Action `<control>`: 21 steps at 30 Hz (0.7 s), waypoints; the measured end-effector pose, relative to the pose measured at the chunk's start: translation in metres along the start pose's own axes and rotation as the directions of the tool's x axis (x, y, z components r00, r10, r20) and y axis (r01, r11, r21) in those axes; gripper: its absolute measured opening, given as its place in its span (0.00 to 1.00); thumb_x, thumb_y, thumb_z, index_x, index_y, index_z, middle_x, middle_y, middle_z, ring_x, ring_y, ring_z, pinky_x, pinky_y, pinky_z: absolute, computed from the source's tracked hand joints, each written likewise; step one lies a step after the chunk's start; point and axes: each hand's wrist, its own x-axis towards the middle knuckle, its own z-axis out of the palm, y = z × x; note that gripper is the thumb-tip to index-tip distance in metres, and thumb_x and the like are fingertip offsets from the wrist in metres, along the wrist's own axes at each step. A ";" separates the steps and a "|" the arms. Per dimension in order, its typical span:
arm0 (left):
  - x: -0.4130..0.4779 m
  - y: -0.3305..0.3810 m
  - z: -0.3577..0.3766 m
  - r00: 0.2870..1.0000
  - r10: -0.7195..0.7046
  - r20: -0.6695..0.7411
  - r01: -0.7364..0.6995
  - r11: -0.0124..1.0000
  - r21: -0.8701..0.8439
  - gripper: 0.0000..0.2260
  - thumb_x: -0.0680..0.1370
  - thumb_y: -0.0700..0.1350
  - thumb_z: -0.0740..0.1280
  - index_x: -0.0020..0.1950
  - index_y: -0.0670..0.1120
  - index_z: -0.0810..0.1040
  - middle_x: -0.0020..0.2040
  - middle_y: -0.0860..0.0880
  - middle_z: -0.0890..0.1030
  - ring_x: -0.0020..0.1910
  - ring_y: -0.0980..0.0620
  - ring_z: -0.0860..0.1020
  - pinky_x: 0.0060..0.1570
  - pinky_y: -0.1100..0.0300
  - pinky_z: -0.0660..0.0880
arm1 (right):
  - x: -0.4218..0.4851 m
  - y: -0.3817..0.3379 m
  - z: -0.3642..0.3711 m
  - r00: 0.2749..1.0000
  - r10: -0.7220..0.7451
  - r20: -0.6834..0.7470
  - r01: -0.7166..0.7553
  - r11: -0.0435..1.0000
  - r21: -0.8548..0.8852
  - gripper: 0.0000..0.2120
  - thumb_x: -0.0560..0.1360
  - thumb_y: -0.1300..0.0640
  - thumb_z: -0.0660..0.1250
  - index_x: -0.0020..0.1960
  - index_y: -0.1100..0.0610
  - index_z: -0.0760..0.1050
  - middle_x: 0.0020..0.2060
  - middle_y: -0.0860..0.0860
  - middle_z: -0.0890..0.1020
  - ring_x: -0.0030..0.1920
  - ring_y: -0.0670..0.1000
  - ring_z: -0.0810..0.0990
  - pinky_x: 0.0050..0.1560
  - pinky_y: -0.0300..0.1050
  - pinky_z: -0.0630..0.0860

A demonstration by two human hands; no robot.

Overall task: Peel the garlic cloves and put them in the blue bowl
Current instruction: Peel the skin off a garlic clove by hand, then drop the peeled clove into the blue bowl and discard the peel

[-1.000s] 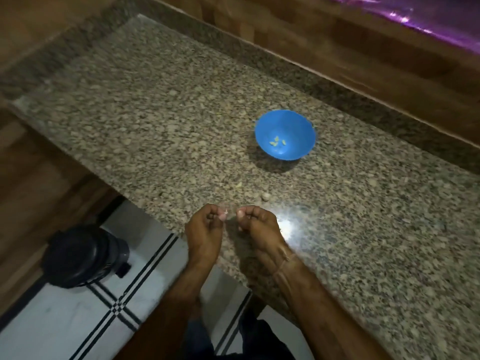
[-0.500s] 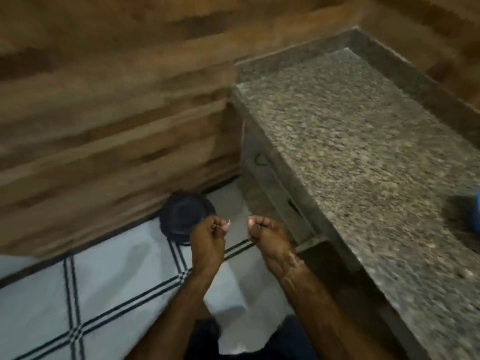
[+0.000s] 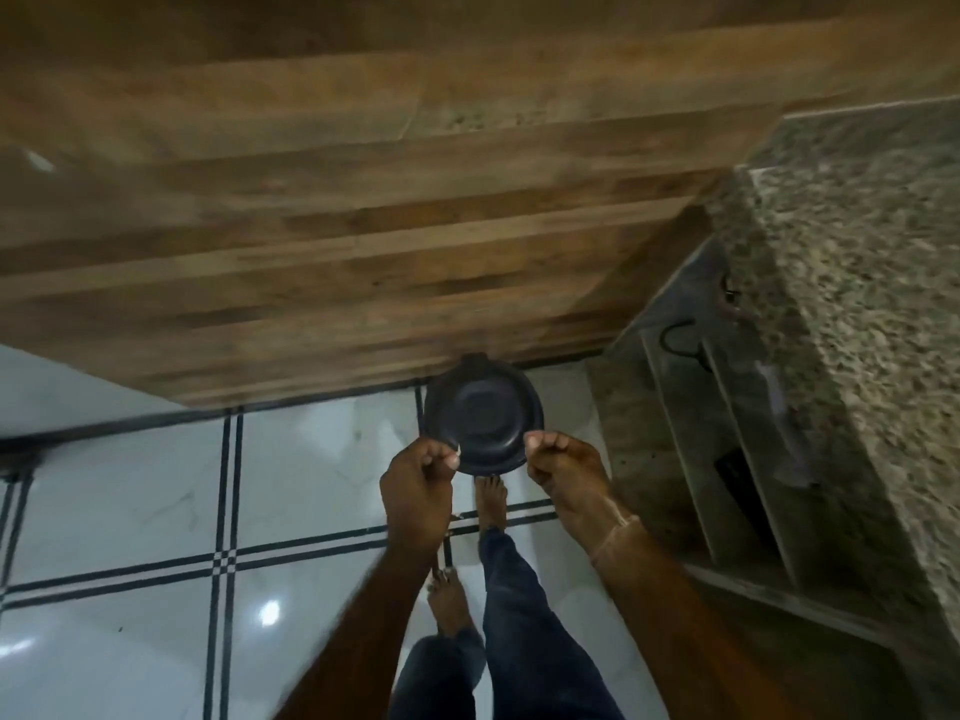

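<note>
Head view: you are looking straight down at the floor, with both hands held out at the centre of the frame.
Left hand (image 3: 421, 485): your fingers are curled in, thumb pressed to the forefinger, pinching a pale sliver (image 3: 457, 451).
Pale sliver: it sits at your left fingertips, over the near rim of the bin; it is too small to tell whether it is garlic skin or clove.
Right hand (image 3: 563, 470): your fingers are curled tight into the palm; you cannot tell whether they hold anything.
Bin (image 3: 483, 413): round, black, lid on, it stands on the floor against the wooden wall (image 3: 363, 226), just above both hands in the frame.
Floor (image 3: 130, 511): glossy white tiles with dark double lines fill the lower left.
Counter (image 3: 857, 252): speckled stone runs down the right edge, with cabinet fronts (image 3: 701, 433) below it.
Feet (image 3: 491, 498): they are bare, below the hands, with dark trousers (image 3: 524, 615) above them.
</note>
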 end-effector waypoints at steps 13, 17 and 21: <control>0.169 -0.171 0.169 0.705 -0.670 0.233 0.701 0.708 -0.083 0.08 0.81 0.36 0.68 0.42 0.42 0.81 0.33 0.49 0.78 0.28 0.55 0.77 0.28 0.63 0.76 | 0.261 0.139 0.030 0.923 0.381 -0.049 -0.371 0.918 0.142 0.05 0.80 0.68 0.70 0.46 0.63 0.82 0.41 0.58 0.82 0.42 0.52 0.81 0.41 0.41 0.82; 0.216 -0.212 0.216 0.593 -0.784 0.184 0.804 0.589 -0.086 0.06 0.82 0.43 0.70 0.47 0.42 0.76 0.36 0.46 0.75 0.30 0.53 0.71 0.21 0.64 0.68 | 0.330 0.176 0.042 0.888 0.451 -0.086 -0.420 0.873 0.248 0.05 0.81 0.70 0.67 0.53 0.68 0.82 0.54 0.64 0.82 0.46 0.55 0.82 0.38 0.42 0.83; 0.237 -0.230 0.234 0.560 -0.804 0.198 0.821 0.507 -0.261 0.07 0.79 0.41 0.74 0.51 0.41 0.78 0.44 0.42 0.78 0.38 0.49 0.76 0.31 0.58 0.71 | 0.360 0.190 0.047 0.883 0.467 -0.039 -0.438 0.851 0.290 0.16 0.86 0.68 0.56 0.71 0.70 0.72 0.68 0.66 0.78 0.68 0.64 0.78 0.59 0.52 0.79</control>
